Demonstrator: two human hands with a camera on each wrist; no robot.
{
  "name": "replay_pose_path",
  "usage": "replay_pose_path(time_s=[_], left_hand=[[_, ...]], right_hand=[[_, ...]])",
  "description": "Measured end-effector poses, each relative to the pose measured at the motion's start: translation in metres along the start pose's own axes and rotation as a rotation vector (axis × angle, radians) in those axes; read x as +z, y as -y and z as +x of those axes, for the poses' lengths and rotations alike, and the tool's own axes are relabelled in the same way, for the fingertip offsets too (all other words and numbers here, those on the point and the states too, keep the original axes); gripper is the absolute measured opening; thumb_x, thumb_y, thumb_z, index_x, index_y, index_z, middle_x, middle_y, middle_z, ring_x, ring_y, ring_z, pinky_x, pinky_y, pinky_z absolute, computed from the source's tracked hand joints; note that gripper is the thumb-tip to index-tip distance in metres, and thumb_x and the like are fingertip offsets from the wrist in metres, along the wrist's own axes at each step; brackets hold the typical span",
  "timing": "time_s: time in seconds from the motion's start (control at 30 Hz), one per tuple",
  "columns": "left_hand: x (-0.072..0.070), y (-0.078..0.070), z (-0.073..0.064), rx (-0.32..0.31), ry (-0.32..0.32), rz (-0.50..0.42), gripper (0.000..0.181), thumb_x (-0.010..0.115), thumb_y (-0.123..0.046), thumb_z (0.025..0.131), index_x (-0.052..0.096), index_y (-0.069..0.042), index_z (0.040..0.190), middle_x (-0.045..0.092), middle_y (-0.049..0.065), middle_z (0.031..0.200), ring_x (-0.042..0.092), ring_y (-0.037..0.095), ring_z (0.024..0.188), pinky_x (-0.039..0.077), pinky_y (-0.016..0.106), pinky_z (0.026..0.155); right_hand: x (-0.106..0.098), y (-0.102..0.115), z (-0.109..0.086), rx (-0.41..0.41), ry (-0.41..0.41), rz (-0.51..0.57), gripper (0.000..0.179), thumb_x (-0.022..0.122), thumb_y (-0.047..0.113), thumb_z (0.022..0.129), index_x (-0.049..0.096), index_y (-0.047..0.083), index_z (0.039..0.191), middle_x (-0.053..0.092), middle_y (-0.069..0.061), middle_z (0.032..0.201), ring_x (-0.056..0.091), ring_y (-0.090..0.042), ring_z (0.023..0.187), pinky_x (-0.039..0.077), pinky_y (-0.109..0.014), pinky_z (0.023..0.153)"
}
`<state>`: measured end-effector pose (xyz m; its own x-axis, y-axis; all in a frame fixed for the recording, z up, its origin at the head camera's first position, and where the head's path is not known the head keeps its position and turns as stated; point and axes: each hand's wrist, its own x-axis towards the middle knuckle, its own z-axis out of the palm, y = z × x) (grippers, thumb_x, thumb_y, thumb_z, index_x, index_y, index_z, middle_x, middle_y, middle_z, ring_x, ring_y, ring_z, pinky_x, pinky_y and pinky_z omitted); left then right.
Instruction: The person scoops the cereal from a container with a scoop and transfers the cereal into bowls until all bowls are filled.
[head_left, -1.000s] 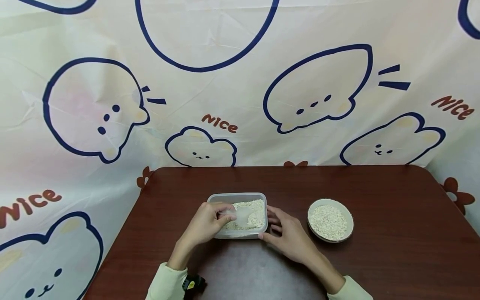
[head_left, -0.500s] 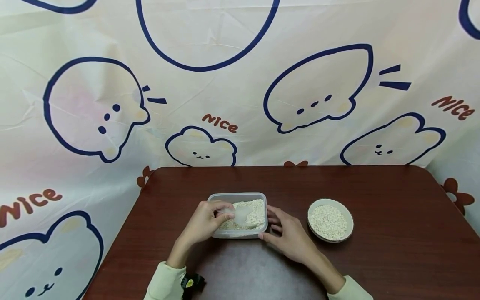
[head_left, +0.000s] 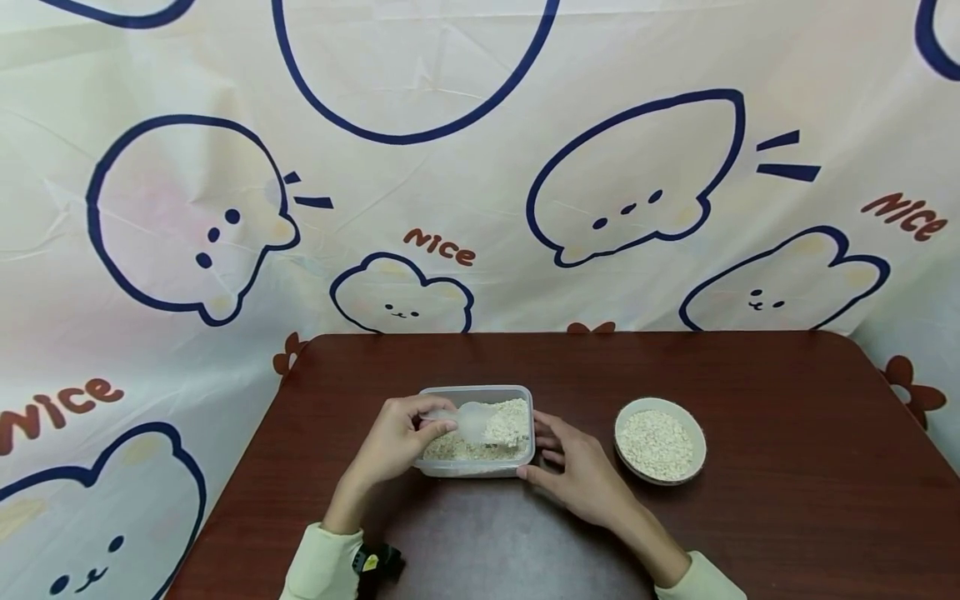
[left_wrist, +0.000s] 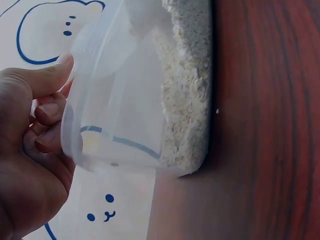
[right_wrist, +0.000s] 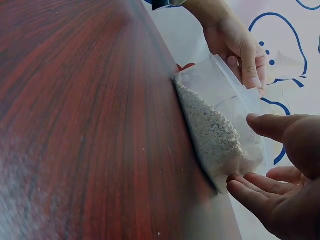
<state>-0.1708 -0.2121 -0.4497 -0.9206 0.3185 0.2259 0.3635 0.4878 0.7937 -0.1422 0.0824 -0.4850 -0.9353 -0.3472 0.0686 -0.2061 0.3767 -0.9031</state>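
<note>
In the head view, my left hand (head_left: 401,437) pinches the handle of a translucent plastic scoop (head_left: 474,422) between thumb and fingers. The scoop's rounded part lies over the oat flakes (head_left: 472,451) inside a clear rectangular plastic container (head_left: 480,472). My right hand (head_left: 581,471) holds the container's right end, thumb at the near corner and fingers along the side. The right wrist view shows that thumb at the rim and the fingertips low on the wall. Through the wall in the left wrist view, the flakes (left_wrist: 187,95) form an uneven layer along the bottom; the scoop is blurred there.
A round bowl (head_left: 699,462) full of pale flakes stands to the right of my right hand. The dark red-brown table (head_left: 787,417) has a rounded far edge, with a printed cloth (head_left: 495,192) hanging behind it. A black strap (head_left: 378,562) shows at my left wrist.
My left hand has moved left with the scoop, showing more of the scoop and of the flakes at the container's near side. My right hand and the bowl stay in place.
</note>
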Motion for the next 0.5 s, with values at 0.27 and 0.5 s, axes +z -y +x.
replay_pose_path(time_s=[0.27,0.5], left_hand=[[-0.016,0.001,-0.004,-0.040,-0.056,-0.006,0.009,0.081,-0.011,0.096,0.079,-0.015,0.104,0.044,-0.005,0.067,0.040,0.004,0.058,0.035,0.023,0.052],[-0.026,0.000,-0.006,-0.076,-0.089,-0.014,0.012,0.080,-0.010,0.097,0.079,-0.014,0.108,0.041,-0.004,0.065,0.038,0.005,0.055,0.034,0.024,0.049]], right_hand=[[0.000,0.001,-0.001,0.005,0.001,-0.005,0.080,0.088,0.026,0.092,0.049,0.010,0.159,0.068,-0.017,0.142,0.069,-0.030,0.131,0.059,-0.036,0.104],[0.000,0.001,0.000,0.000,0.003,-0.003,0.079,0.088,0.027,0.092,0.049,0.010,0.159,0.068,-0.016,0.142,0.068,-0.030,0.131,0.058,-0.035,0.104]])
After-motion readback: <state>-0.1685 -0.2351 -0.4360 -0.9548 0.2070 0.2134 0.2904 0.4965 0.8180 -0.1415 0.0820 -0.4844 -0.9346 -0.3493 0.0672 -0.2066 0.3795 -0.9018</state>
